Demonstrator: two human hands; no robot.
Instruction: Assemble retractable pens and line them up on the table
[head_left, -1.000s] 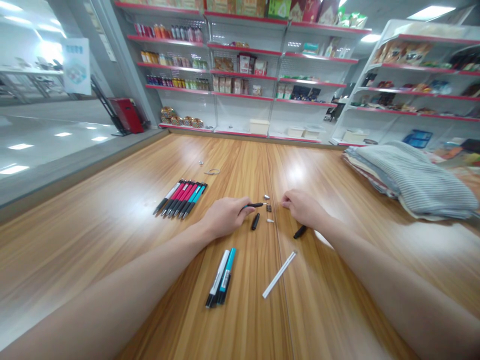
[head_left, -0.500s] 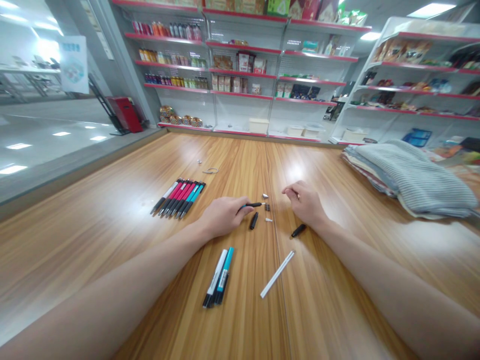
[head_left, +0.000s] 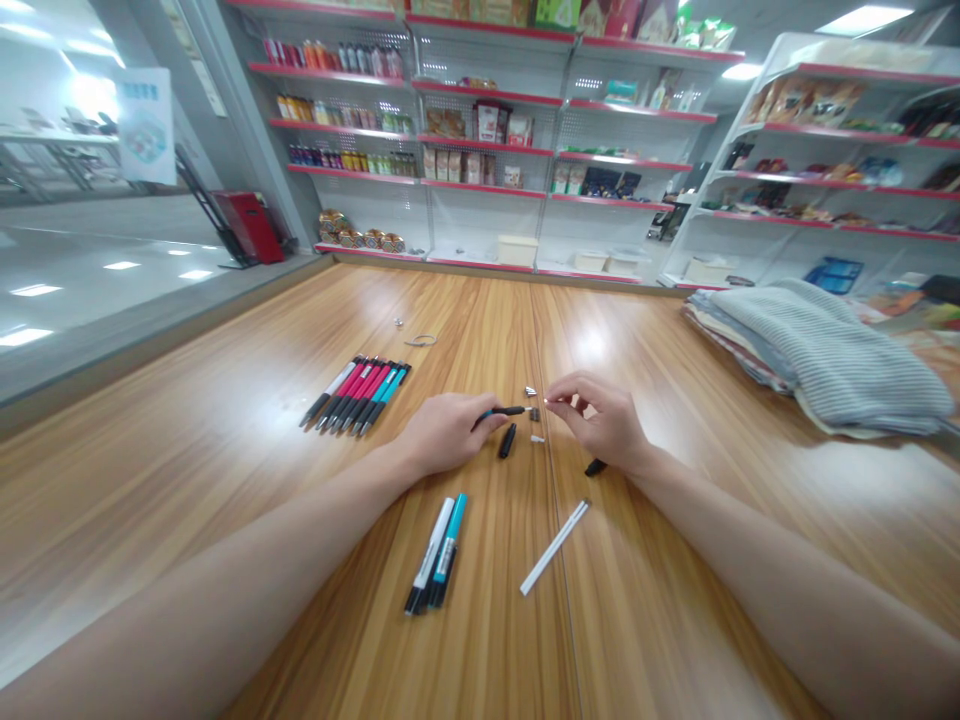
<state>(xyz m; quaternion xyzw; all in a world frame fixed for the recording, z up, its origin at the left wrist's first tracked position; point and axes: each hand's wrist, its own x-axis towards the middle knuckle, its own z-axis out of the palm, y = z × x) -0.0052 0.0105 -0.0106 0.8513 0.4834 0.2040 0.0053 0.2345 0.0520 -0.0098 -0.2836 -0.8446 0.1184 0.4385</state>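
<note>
My left hand [head_left: 446, 432] is closed round a pen [head_left: 511, 410] whose black front end points right, its thin tip bare. Opposite it, my right hand [head_left: 606, 422] pinches a tiny white piece [head_left: 547, 402] between thumb and fingertips. Between the hands lie small silver pen tips [head_left: 530, 391], a short dark piece [head_left: 534, 415] and another little white piece [head_left: 537, 439]. A black grip sleeve [head_left: 508, 441] rests below the pen, and a second black sleeve [head_left: 595, 467] is partly hidden under my right hand. Nearer me are white and teal pen barrels [head_left: 453, 535] and thin white tubes [head_left: 555, 548].
Several assembled pens [head_left: 360, 395] lie in a row at the left. Behind them are a thin ring [head_left: 421, 341] and a small shiny bit [head_left: 398, 322]. Folded cloths [head_left: 832, 350] are stacked at the right. Stocked shelves [head_left: 487, 185] stand beyond the wooden table [head_left: 300, 560].
My right hand has moved left towards the pen's tip, and a tiny white piece now shows in its fingertips. My left hand and the pen have stayed in place.
</note>
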